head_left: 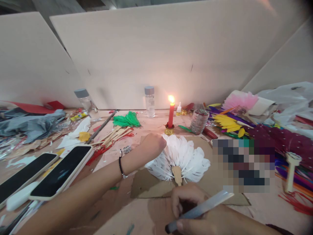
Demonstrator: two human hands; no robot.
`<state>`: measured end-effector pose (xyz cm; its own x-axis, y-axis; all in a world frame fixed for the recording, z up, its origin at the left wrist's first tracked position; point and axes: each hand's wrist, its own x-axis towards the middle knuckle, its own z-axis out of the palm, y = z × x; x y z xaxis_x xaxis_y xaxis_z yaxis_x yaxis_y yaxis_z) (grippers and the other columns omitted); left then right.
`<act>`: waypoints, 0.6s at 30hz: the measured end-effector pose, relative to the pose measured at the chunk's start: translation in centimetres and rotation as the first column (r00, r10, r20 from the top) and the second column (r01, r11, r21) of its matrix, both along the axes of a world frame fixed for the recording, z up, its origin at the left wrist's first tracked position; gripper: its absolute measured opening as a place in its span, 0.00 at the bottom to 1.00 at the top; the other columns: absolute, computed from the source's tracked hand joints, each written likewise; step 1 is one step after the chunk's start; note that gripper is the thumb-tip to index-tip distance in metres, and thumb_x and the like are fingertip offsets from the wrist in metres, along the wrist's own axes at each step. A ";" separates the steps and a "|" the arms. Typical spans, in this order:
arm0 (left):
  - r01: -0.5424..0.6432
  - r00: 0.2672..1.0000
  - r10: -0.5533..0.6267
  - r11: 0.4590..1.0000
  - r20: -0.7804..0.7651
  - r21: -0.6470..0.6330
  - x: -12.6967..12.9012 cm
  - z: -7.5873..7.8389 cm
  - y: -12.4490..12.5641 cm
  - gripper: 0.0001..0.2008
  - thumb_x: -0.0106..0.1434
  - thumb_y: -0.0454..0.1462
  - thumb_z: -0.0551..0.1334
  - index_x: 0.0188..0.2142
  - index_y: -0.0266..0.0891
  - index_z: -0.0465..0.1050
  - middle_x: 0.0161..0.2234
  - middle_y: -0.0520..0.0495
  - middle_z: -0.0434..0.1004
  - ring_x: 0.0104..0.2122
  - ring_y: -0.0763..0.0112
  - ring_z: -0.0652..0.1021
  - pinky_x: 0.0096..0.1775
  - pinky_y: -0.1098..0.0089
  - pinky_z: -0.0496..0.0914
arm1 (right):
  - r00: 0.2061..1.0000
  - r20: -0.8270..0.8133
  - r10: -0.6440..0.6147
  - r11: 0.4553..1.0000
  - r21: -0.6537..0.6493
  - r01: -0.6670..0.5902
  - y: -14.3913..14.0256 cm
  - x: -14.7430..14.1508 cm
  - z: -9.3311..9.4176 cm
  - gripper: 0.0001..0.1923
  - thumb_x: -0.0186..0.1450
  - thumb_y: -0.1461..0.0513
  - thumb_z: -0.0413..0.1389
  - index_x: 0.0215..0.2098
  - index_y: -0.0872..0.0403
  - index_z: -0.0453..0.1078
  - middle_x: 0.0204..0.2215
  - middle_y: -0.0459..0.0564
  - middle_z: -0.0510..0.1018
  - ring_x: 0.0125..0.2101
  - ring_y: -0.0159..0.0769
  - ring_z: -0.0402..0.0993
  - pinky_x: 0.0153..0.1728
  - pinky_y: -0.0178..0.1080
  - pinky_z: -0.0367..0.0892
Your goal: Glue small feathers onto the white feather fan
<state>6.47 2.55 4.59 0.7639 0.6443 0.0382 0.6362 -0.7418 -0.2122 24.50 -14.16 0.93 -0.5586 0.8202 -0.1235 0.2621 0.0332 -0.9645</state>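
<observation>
Head view | left hand (153,143) clenched on white feather fan (179,160) | right hand (190,204) gripped metal blade (202,209) | step judged: trimming fan handle; next needs steady aim.

The feather fan (179,158) under my fingers (156,143) is white with silver dots. The candle (171,114) is red in a gold holder (169,130); green feathers (127,120) lie nearby.

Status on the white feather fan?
Done: white feather fan looks fully feathered, wooden handle on, lying on cardboard. In hand: left hand presses its top edge; right hand holds a flat metal tool below the handle. Left: can't tell; candle burns, loose coloured feathers lie unused.
</observation>
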 end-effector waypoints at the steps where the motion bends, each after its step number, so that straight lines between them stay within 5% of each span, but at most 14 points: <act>1: 0.001 1.000 -0.001 1.000 -0.004 0.000 0.0 0.0 0.0 0.12 0.64 0.22 0.60 0.31 0.31 0.82 0.30 0.38 0.83 0.31 0.60 0.82 0.37 0.62 0.76 | 1.000 -0.002 0.007 1.000 -0.007 -0.007 0.0 0.0 0.1 0.15 0.58 0.52 0.67 0.32 0.52 0.70 0.34 0.48 0.74 0.36 0.39 0.68 0.36 0.38 0.62; 18: 0.008 0.999 -0.008 1.000 -0.046 -0.008 0.1 0.5 -0.6 0.13 0.63 0.21 0.60 0.32 0.30 0.82 0.30 0.39 0.83 0.32 0.60 0.82 0.37 0.63 0.75 | 1.000 -0.019 -0.004 1.000 0.017 0.005 0.1 -0.2 -0.4 0.14 0.59 0.53 0.67 0.32 0.53 0.70 0.33 0.47 0.74 0.35 0.38 0.68 0.35 0.37 0.61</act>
<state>6.55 1.96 5.07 0.7699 0.6381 -0.0019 0.6199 -0.7487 -0.2349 24.27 -14.08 0.52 -0.5570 0.8246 -0.0991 0.2435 0.0481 -0.9687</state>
